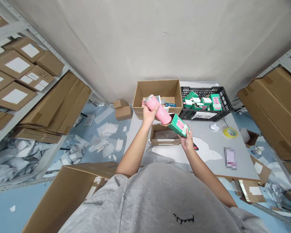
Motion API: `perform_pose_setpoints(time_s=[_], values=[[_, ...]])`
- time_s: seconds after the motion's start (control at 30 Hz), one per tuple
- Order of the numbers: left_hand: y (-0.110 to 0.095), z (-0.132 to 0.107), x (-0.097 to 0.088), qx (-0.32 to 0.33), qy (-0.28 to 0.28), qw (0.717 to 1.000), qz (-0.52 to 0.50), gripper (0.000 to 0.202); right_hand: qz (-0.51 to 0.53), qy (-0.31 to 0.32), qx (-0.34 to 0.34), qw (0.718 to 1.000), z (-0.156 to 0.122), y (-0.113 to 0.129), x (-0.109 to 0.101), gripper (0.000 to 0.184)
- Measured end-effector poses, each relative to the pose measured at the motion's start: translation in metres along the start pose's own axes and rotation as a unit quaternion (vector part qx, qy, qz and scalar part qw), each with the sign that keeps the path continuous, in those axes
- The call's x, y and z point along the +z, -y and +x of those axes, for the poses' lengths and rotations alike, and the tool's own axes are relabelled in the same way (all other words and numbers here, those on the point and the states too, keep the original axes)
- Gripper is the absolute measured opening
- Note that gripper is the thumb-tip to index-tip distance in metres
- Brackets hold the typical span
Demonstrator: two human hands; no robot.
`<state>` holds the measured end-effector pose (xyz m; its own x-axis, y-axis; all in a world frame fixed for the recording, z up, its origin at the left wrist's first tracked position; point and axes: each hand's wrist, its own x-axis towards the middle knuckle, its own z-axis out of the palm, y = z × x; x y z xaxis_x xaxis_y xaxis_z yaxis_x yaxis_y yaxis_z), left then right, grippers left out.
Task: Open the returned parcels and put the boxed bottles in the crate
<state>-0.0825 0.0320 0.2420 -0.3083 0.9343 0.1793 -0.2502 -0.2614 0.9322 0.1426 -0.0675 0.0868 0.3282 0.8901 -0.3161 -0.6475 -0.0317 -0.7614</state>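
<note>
My left hand (150, 115) is wrapped round the upper part of a pink tumbler (162, 114) with a silver rim or lid at its top. The tumbler tilts down to the right, its lower end at the mouth of a green box (178, 125) printed with a pink picture. Whether the base is inside or only touching the opening, I cannot tell. My right hand (187, 139) grips the far end of that box from below. Beneath both hands sits a small open cardboard box (157, 141) on the table.
A larger open carton (140, 109) stands behind, with small items inside. Right of it, a black plastic crate (225, 100) holds several green boxes. Yellow tape (230, 132) and crumpled paper (214, 127) lie on the table (213, 149). Shelves of cartons flank both sides; paper scraps litter the floor.
</note>
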Motion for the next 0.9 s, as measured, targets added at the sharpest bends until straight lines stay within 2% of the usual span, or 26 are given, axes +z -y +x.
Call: perform_pose_setpoints(time_s=[0.23, 0.37, 0.43, 0.53, 0.63, 0.73, 0.9], values=[[0.002, -0.016, 0.009, 0.022, -0.008, 0.999, -0.046, 0.086, -0.002, 0.024, 0.005, 1.000, 0.000, 0.001, 0.004, 0.072], [0.002, -0.026, 0.016, -0.013, 0.005, 0.996, -0.085, 0.116, 0.000, 0.015, -0.004, 1.000, -0.001, 0.002, 0.005, 0.078], [0.003, -0.029, 0.018, -0.023, 0.019, 0.996, -0.088, 0.123, 0.005, 0.008, -0.011, 1.000, -0.002, 0.003, 0.006, 0.078], [0.006, -0.029, 0.020, -0.002, 0.049, 0.996, -0.078, 0.111, 0.013, 0.000, -0.009, 1.000, -0.004, 0.002, 0.008, 0.071], [0.011, -0.029, 0.021, 0.021, 0.055, 0.995, -0.076, 0.096, 0.017, 0.005, -0.006, 1.000, -0.003, -0.001, 0.007, 0.060], [0.011, -0.033, 0.022, 0.006, 0.059, 0.996, -0.063, 0.091, 0.019, -0.005, -0.013, 1.000, 0.001, -0.006, 0.005, 0.052], [0.002, -0.045, 0.023, -0.018, 0.100, 0.995, -0.022, 0.082, 0.004, -0.026, 0.008, 1.000, 0.004, -0.011, 0.007, 0.051]])
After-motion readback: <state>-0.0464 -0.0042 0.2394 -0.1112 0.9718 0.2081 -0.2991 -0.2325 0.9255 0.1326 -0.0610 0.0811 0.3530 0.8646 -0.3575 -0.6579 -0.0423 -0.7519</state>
